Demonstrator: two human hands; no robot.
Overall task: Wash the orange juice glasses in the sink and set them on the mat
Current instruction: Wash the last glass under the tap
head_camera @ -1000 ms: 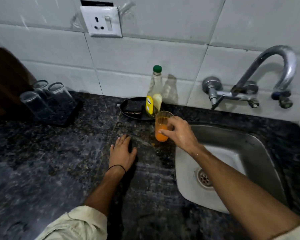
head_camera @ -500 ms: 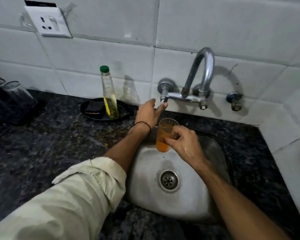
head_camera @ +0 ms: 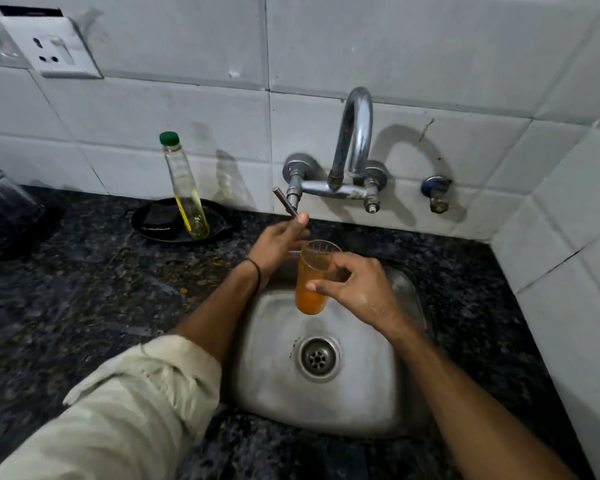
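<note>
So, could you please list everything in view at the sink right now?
juice glass: one, clear with orange juice, held above the sink
sink: one, steel, in the counter
tap: one, chrome, on the wall above the sink
tap lever: one, metal, left of the tap
wall valve: one, bluish, right of the tap
bottle: one, clear with green cap, standing in the dish
dish: one, black, on the counter left of the tap
sponge: one, dark, in the dish
upturned glass: one seen, clear, far left on the dark mat
socket: one, white, upper left wall
counter: one, dark speckled, around the sink
left hand: fingers at the tap lever, grip unclear
right hand: holds the juice glass
</note>
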